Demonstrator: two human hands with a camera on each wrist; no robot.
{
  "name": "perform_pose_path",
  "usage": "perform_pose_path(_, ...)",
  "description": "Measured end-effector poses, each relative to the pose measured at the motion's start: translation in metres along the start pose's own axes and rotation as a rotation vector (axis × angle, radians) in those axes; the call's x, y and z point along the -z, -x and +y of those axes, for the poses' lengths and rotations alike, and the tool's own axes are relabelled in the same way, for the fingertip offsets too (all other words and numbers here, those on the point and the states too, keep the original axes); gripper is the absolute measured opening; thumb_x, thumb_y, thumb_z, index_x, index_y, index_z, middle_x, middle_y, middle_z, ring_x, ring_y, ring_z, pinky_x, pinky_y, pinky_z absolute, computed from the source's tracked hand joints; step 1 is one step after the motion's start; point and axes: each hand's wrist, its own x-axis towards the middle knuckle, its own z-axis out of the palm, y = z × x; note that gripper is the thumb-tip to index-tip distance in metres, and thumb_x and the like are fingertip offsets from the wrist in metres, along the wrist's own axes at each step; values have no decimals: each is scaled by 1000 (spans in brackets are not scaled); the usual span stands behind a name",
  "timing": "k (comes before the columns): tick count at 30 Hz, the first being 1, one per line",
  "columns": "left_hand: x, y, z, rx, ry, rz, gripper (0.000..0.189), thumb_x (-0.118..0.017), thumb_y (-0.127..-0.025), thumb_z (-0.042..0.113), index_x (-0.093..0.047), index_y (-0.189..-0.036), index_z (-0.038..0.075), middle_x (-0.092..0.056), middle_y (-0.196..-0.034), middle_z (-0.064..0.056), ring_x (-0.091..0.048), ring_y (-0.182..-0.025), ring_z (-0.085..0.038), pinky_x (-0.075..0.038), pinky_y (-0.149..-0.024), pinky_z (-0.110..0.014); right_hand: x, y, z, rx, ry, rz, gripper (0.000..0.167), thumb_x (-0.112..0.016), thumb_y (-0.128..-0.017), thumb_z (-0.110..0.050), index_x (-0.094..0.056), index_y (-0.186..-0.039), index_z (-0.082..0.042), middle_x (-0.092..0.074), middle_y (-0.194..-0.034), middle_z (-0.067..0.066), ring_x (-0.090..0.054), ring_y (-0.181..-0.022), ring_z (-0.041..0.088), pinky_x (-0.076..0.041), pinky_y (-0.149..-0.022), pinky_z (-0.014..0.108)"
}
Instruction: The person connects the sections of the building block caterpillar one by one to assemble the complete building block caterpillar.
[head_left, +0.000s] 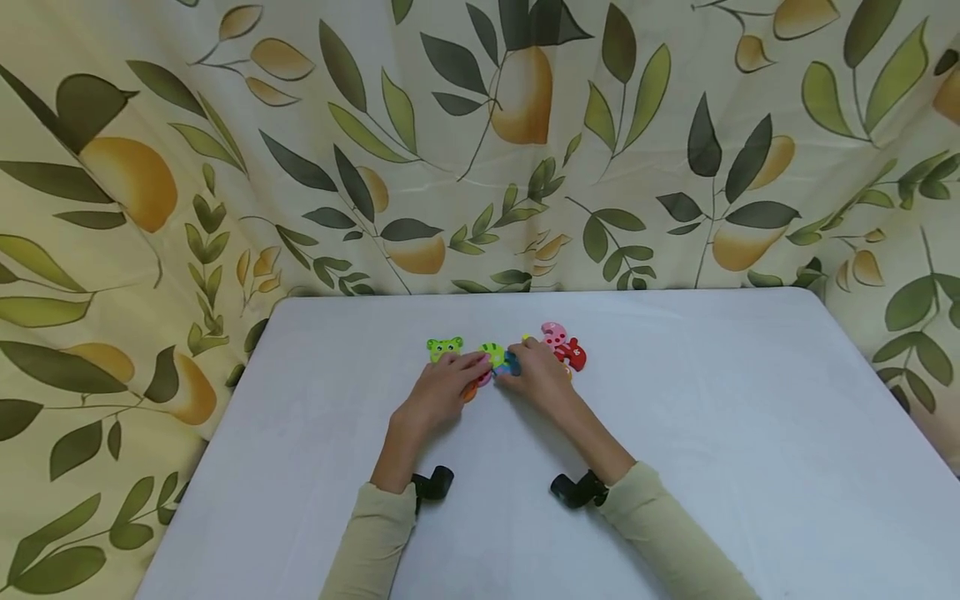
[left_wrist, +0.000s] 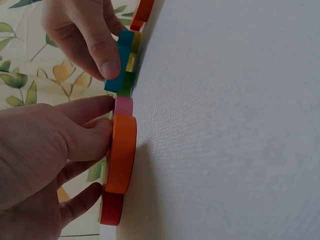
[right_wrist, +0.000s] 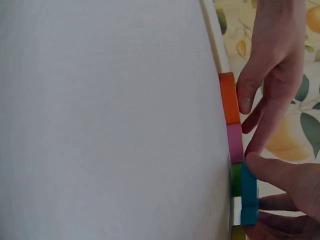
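Observation:
My right hand (head_left: 542, 379) pinches a blue block (right_wrist: 249, 197) between thumb and fingers. In the left wrist view this block sits slightly higher than the yellow and green blocks (left_wrist: 126, 84) under and beside it. My left hand (head_left: 437, 388) lies over the pieces to the left, its thumb at the top edge of an orange block (left_wrist: 123, 155) and its forefinger at a pink block (left_wrist: 124, 106). A green striped piece (head_left: 491, 353) shows between the hands. Beyond the left fingers lies a green animal-head piece (head_left: 445, 347).
Right of the right hand lie a pink spotted piece (head_left: 553, 332) and a red piece (head_left: 573, 355). The pieces lie on a white-covered table (head_left: 712, 433) near its far edge. A leaf-and-fruit patterned curtain (head_left: 480, 225) hangs behind. Each wrist carries a small black camera (head_left: 435, 483).

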Motion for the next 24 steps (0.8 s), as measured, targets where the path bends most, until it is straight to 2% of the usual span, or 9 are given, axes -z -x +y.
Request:
perform_pose_path(8, 0, -1, 1, 13, -8, -2, 55, -58, -94, 5, -47, -145, 22, -43, -152, 2, -43, -131, -25, -41, -102, -46, -3, -2, -3, -10, 20, 4, 52, -79, -80, -30, -65, -116, 5, -62, -109, 19, -53, -92, 26, -50, -75, 34)
perform_pose_path(14, 0, -2, 0, 13, 5, 10, 54, -58, -94, 4, -48, -145, 21, -44, -151, 2, -44, -130, -26, -40, -103, -47, -5, -5, -1, -4, 25, -10, 53, -80, -80, -33, -66, -115, 4, -62, -109, 18, -52, -93, 26, -48, -74, 33)
perform_pose_path(17, 0, -2, 1, 17, -4, 9, 57, -60, -92, 4, -47, -145, 21, -44, -151, 1, -45, -129, -26, -41, -102, -46, -4, -4, 5, 6, 5, -35, 56, -79, -80, -36, -64, -121, 1, -61, -114, 17, -53, -99, 27, -50, -79, 35)
perform_pose_path(20, -1, -2, 6, 42, -23, -1, 59, -62, -91, 4, -46, -145, 20, -43, -152, 1, -44, -128, -26, -42, -102, -45, 0, -3, 14, 5, -67, -56, 61, -78, -81, -37, -60, -129, -2, -60, -121, 16, -54, -107, 28, -52, -88, 41)
perform_pose_path(24, -2, -3, 16, 82, -68, -17, 51, -56, -97, 15, -45, -146, 23, -40, -154, 1, -42, -130, -26, -42, -104, -45, 11, -5, 31, 4, -178, -28, 63, -75, -84, -32, -54, -135, -2, -58, -129, 18, -52, -119, 33, -46, -102, 48)
